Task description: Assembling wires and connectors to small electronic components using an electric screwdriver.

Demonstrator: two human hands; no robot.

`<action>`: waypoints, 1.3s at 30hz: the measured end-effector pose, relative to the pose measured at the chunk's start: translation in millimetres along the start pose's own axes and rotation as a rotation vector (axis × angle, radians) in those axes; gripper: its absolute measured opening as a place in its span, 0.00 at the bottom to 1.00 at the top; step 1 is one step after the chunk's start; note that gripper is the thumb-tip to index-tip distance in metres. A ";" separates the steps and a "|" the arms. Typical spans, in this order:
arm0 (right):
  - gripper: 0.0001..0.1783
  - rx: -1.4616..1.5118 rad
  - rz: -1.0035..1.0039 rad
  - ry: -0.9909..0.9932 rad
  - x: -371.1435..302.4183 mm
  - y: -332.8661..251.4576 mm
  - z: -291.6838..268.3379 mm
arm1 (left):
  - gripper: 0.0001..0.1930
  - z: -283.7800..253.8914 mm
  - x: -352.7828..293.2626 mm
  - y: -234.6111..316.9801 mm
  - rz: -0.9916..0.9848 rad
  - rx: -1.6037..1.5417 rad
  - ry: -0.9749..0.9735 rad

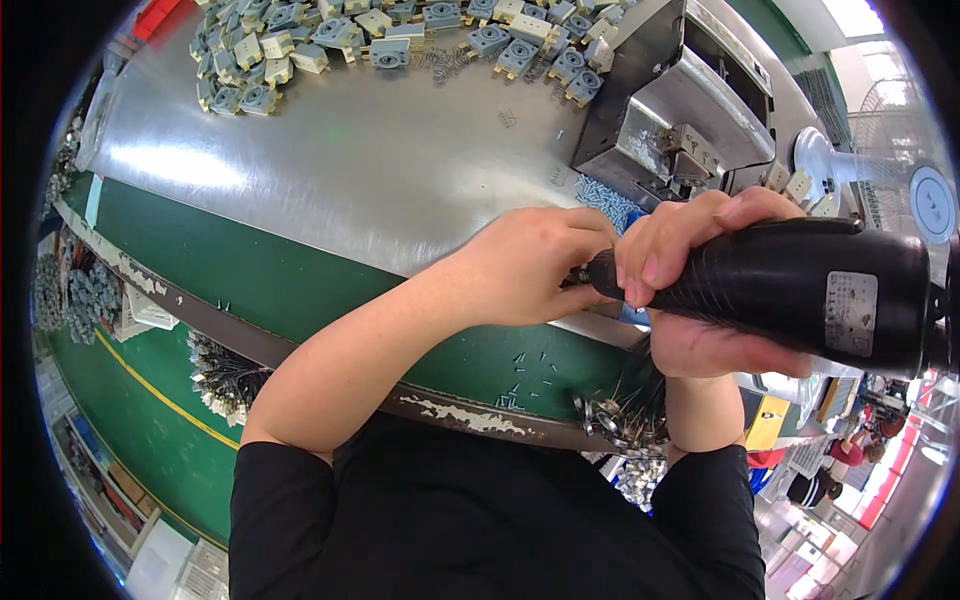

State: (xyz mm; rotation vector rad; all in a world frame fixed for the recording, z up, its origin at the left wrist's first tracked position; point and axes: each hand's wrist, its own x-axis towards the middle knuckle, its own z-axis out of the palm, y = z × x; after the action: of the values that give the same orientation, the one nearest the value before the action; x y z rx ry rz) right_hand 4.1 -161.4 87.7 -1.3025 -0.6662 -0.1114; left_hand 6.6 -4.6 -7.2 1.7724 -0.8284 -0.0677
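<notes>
My right hand (680, 238) is wrapped round a thick black electric screwdriver (770, 285), which lies nearly level with its narrow end toward the left. At that narrow end my left hand (535, 262) is closed, its thumb and fingers pinched together right by the tip. Whatever the left fingers hold is hidden by them. Just beyond my hands, a heap of small bluish screws (598, 193) lies on the metal sheet (400, 165).
Grey and cream block-shaped parts (390, 50) are piled at the far side, with loose springs (440, 66) nearby. A metal box (690, 110) stands at far right. Small screws (515, 370) are scattered on the green mat (470, 350). Wired parts (630, 415) hang over the near edge.
</notes>
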 end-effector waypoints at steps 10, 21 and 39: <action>0.55 -0.135 0.099 0.090 4.8 -13.7 -1.6 | 0.12 -4.3 1.8 1.8 0.017 -0.017 -0.017; 0.59 -0.366 0.158 0.179 11.0 -40.6 -43.5 | 0.17 0.9 2.6 13.8 0.174 0.197 0.064; 0.27 -1.037 0.214 -0.327 -60.8 -64.1 -37.8 | 0.15 14.2 -9.6 13.7 0.320 0.122 0.135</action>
State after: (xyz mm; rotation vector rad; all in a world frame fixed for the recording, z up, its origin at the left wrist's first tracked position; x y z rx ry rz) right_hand -58.3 -231.8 107.1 -2.4196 -0.7673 -0.0668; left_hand -13.6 -12.7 -4.1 1.7148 -1.0234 0.3155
